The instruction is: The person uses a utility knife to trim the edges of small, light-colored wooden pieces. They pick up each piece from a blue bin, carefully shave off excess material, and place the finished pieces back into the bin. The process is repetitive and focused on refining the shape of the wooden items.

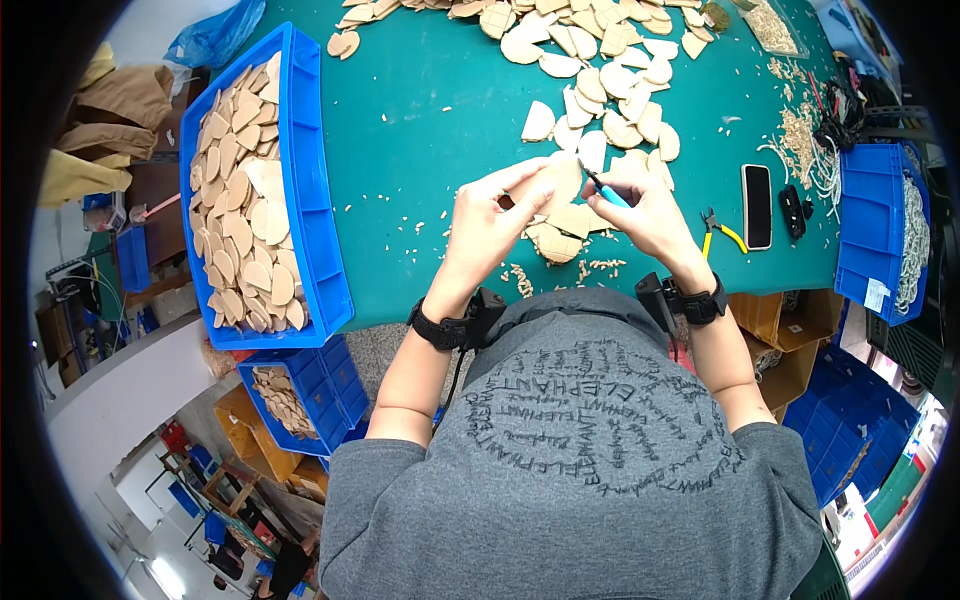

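Observation:
Above the near part of the green tabletop, my left hand (492,222) pinches a flat tan rounded piece (565,182) between thumb and fingers. My right hand (650,212) grips a small blue-handled tool (609,193), its thin dark tip at the piece's right edge. Its exact kind is hard to make out. Just below both hands lie several similar tan pieces (557,244), some marked with lines. Small tan scraps (603,266) lie around them. Yellow-handled pliers (722,235) rest to the right of my right hand.
A blue bin (312,190) full of tan pieces stands at the left. More loose pieces (590,45) spread across the far side. A phone (757,207), a black object (794,212) and scrap piles (798,135) lie at the right, beside another blue bin (868,230).

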`<action>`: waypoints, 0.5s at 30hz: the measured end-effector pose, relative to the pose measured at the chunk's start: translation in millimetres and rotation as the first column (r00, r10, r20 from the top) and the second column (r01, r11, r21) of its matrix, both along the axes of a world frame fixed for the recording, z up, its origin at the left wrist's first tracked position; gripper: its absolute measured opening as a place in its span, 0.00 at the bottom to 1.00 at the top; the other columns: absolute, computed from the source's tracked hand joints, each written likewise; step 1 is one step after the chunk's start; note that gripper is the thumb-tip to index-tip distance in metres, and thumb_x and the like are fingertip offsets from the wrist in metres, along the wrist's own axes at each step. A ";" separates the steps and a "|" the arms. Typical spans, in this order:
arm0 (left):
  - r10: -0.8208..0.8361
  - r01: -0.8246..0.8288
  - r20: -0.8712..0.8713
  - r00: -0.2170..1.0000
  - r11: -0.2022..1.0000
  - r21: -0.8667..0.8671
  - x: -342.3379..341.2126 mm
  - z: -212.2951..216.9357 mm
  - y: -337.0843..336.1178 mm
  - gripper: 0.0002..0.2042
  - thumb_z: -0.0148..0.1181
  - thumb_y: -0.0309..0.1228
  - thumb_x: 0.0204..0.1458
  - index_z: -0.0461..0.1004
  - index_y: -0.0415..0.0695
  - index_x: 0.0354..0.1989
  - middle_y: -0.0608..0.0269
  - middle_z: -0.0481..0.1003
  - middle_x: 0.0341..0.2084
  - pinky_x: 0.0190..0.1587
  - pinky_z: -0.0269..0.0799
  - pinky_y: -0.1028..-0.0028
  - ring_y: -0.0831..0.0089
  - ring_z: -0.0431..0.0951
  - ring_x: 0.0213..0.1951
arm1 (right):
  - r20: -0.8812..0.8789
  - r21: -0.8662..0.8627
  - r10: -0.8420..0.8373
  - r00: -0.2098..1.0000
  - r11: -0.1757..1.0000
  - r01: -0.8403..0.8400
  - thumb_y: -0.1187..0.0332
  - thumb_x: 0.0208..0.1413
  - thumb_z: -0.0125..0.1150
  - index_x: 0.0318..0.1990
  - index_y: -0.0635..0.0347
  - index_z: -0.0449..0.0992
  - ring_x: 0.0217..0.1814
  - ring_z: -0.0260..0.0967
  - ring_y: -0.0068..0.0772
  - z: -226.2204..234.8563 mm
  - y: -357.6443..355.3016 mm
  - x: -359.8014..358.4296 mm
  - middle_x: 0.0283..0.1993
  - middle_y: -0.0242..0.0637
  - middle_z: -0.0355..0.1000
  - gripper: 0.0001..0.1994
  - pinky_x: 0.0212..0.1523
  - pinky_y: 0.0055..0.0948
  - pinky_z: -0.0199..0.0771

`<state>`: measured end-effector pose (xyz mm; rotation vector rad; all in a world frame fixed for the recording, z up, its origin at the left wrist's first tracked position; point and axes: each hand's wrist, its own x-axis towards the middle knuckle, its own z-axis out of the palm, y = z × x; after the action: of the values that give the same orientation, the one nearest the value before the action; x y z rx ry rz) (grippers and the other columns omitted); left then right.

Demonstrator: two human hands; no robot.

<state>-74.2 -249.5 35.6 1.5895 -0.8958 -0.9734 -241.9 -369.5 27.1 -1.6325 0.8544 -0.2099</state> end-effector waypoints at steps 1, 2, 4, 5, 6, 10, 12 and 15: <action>0.000 0.000 -0.045 0.999 1.000 0.001 0.9 -1.2 0.1 0.15 0.59 0.28 0.52 0.73 0.37 0.48 0.62 0.77 0.37 0.35 0.72 0.81 0.80 0.75 0.37 | 0.008 -0.017 -0.002 1.000 1.000 0.002 0.68 0.50 0.60 0.37 0.62 0.78 0.22 0.55 0.10 0.5 0.2 1.3 0.23 0.23 0.67 0.09 0.23 0.16 0.55; 0.001 -0.001 -0.089 0.996 1.000 0.001 1.8 -2.3 0.2 0.16 0.59 0.28 0.52 0.73 0.37 0.49 0.63 0.77 0.38 0.35 0.72 0.80 0.80 0.75 0.37 | 0.027 0.050 -0.022 0.999 0.999 0.021 0.68 0.50 0.60 0.38 0.62 0.78 0.23 0.55 0.10 2.4 -0.4 1.5 0.23 0.23 0.67 0.09 0.23 0.15 0.55; 0.018 -0.021 -0.169 0.985 1.000 -0.013 5.5 -3.8 2.4 0.16 0.59 0.28 0.53 0.72 0.37 0.49 0.63 0.76 0.38 0.33 0.72 0.80 0.80 0.75 0.37 | 0.068 0.186 -0.054 0.996 0.982 0.041 0.69 0.51 0.60 0.38 0.62 0.77 0.23 0.56 0.10 6.1 -1.9 2.9 0.23 0.23 0.67 0.09 0.23 0.14 0.55; 0.030 -0.036 -0.209 0.978 0.999 -0.028 5.8 -5.0 3.8 0.15 0.58 0.29 0.53 0.72 0.36 0.49 0.62 0.76 0.38 0.33 0.72 0.80 0.80 0.75 0.36 | 0.079 0.177 -0.073 0.994 0.983 0.058 0.69 0.51 0.60 0.39 0.62 0.77 0.23 0.56 0.10 5.3 -0.8 -0.4 0.23 0.23 0.67 0.09 0.23 0.14 0.55; 0.055 -0.067 -0.237 0.970 0.997 -0.044 10.9 -5.2 6.4 0.15 0.58 0.29 0.53 0.72 0.36 0.48 0.62 0.76 0.38 0.32 0.72 0.80 0.79 0.75 0.36 | 0.100 0.167 -0.076 0.992 0.984 0.059 0.69 0.51 0.60 0.39 0.62 0.76 0.23 0.57 0.10 3.8 0.3 -2.1 0.23 0.23 0.67 0.09 0.23 0.14 0.56; 0.395 -0.427 -0.276 0.876 0.902 -0.064 80.4 -13.3 7.2 0.15 0.54 0.30 0.56 0.71 0.36 0.50 0.60 0.75 0.39 0.33 0.71 0.80 0.78 0.75 0.38 | 0.098 0.163 -0.097 0.990 0.983 0.080 0.72 0.51 0.59 0.39 0.63 0.75 0.24 0.59 0.11 -6.2 -3.8 -6.9 0.25 0.24 0.67 0.08 0.24 0.14 0.60; 0.562 -0.626 -0.322 0.762 0.766 -0.145 143.8 -16.3 9.5 0.15 0.50 0.30 0.58 0.69 0.35 0.51 0.58 0.74 0.40 0.36 0.71 0.78 0.75 0.75 0.38 | 0.100 0.198 -0.126 0.987 0.975 0.105 0.73 0.51 0.59 0.39 0.64 0.74 0.24 0.60 0.11 -4.3 -2.1 -8.7 0.25 0.25 0.67 0.08 0.25 0.15 0.62; 0.622 -0.747 -0.423 0.659 0.605 -0.275 239.3 -6.5 15.2 0.20 0.49 0.34 0.59 0.61 0.35 0.57 0.52 0.69 0.48 0.43 0.71 0.71 0.67 0.74 0.43 | 0.119 0.233 -0.107 0.987 0.969 0.077 0.74 0.52 0.58 0.39 0.66 0.74 0.24 0.61 0.12 -6.7 -0.6 -10.4 0.25 0.25 0.67 0.08 0.26 0.15 0.63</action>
<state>165.1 -234.3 29.1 1.1951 -0.1891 -0.3707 -252.3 -370.1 20.5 -1.3512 0.8232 -0.2708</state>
